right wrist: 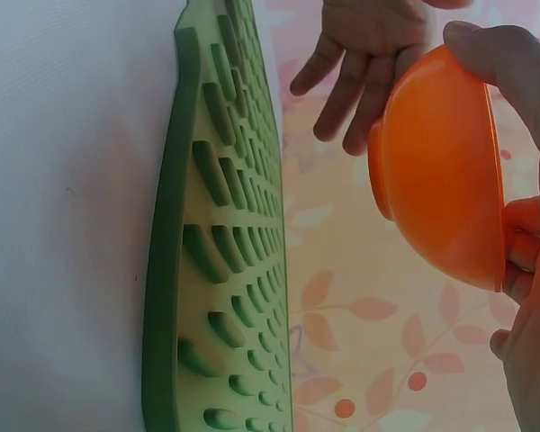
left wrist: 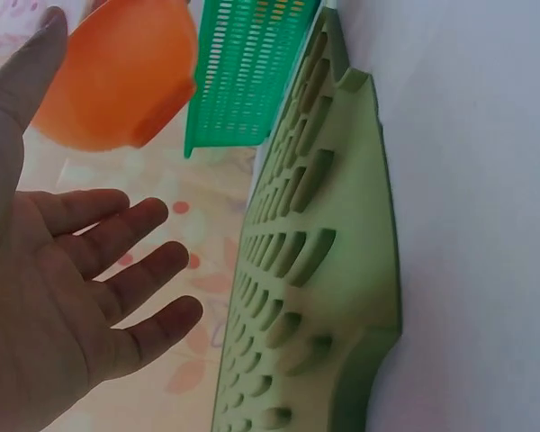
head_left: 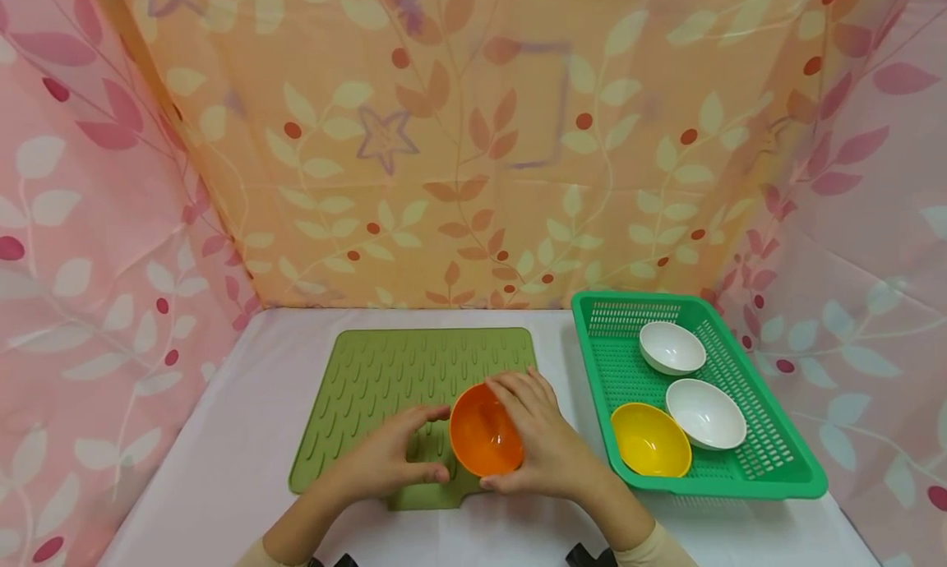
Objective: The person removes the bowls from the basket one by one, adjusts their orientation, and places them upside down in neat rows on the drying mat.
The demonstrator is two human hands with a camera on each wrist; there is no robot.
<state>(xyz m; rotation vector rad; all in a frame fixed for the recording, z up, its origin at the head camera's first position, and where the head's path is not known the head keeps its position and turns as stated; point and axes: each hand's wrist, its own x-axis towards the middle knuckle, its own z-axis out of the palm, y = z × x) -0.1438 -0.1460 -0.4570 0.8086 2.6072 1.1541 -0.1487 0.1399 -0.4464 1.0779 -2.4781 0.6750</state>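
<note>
An orange bowl [head_left: 484, 431] is held up over the green drying mat [head_left: 414, 370], its hollow facing up toward the head camera. My right hand [head_left: 543, 440] grips its rim, thumb on the near side and fingers on the far side. In the right wrist view the bowl [right wrist: 445, 171] hangs above the mat [right wrist: 234, 234] with its foot toward it. Beside the bowl's left edge, my left hand [head_left: 388, 456] has thumb and fingers spread apart. The left wrist view shows that palm [left wrist: 63, 279] bare, its fingers extended below the bowl [left wrist: 126, 76].
A green plastic basket [head_left: 592, 370] stands to the right of the mat. Inside it lie a yellow bowl [head_left: 651, 441] and two white bowls, one at the back [head_left: 672, 348] and one in front [head_left: 706, 415]. Patterned cloth [head_left: 459, 140] hangs behind and at both sides of the white table [head_left: 244, 435].
</note>
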